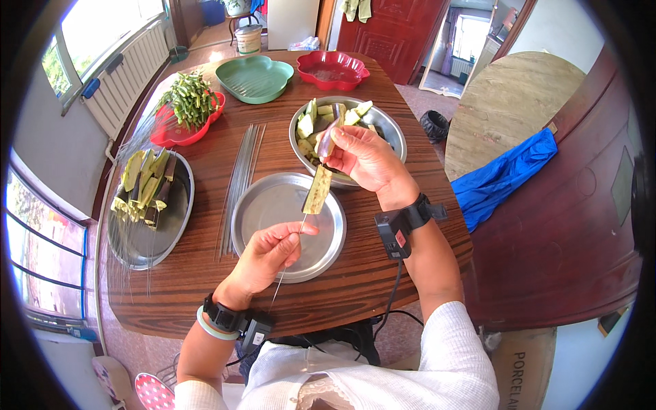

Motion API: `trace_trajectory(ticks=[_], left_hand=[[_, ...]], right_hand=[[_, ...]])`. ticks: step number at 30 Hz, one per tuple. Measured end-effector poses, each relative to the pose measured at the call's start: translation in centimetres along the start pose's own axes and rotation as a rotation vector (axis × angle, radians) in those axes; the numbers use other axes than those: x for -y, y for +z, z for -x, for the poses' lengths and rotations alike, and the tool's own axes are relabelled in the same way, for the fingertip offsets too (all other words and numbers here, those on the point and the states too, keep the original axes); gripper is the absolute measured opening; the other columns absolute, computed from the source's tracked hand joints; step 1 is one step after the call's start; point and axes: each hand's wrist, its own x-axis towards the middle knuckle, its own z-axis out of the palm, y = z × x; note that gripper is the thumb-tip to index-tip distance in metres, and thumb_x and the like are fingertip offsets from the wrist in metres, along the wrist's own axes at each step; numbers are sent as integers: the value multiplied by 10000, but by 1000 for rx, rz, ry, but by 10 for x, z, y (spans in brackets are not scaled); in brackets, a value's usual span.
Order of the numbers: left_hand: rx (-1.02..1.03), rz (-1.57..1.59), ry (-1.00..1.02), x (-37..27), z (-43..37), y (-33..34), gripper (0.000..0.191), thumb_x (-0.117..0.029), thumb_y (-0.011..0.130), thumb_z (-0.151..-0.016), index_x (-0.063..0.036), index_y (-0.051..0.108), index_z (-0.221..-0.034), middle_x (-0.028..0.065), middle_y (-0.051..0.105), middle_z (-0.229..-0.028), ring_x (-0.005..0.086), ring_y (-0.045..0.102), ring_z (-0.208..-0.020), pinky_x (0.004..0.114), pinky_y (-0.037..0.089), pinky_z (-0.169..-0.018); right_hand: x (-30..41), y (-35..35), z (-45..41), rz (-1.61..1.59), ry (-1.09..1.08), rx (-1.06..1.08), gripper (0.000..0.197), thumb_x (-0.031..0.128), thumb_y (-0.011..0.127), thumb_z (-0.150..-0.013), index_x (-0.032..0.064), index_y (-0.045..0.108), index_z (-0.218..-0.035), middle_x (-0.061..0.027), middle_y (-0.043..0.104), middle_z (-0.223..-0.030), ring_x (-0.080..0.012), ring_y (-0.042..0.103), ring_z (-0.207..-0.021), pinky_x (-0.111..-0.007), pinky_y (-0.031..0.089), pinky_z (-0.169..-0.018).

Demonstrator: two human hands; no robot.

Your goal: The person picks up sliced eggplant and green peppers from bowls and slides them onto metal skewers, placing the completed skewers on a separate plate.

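Between thumb and fingers, my left hand [271, 252] grips a thin metal skewer [277, 290] that slants up to the right. One cut eggplant piece [318, 190] is threaded on it. My right hand [366, 159] pinches a second, purple-skinned eggplant piece [328, 142] at the skewer's upper end; its fingers partly hide how far the skewer goes in. Below my hands lies a shallow round metal plate [256, 215]. Beyond my right hand, a metal bowl [398, 136] holds more cut eggplant [307, 125], partly covered by the hand.
Loose metal skewers [241, 179] lie left of the plate. An oval metal tray [177, 225] holds skewered eggplant, and a red dish [174, 136] holds skewered green vegetables [189, 100]; skewer ends stick out leftwards. Farther back are a green tray [256, 79] and another red dish [333, 72].
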Motion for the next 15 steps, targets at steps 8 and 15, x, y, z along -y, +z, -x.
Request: trace_trajectory(ticks=[8,15], left_hand=[[-24,1,21,3,-2,-1,235,-133,412,-912,-23,537,-1078,-46,388,-589,32,326,-534,160,251,-484],[-169,-20,111,-9,5,-7,233,-147,413,-913,-69,532,-1097,-49,409,-586,18,319,-498,157,238,-438]], right_hand=[[-6,0,1,8,18,37,231,218,548,-840,25,593,-959,-64,601,-897,-140,563,-829,-271,447,-782],[4,3,-5,161,-72,-40,340,294,515,-863,8,565,-1040,-82,621,-922,-120,586,-811,-233,460,-732]])
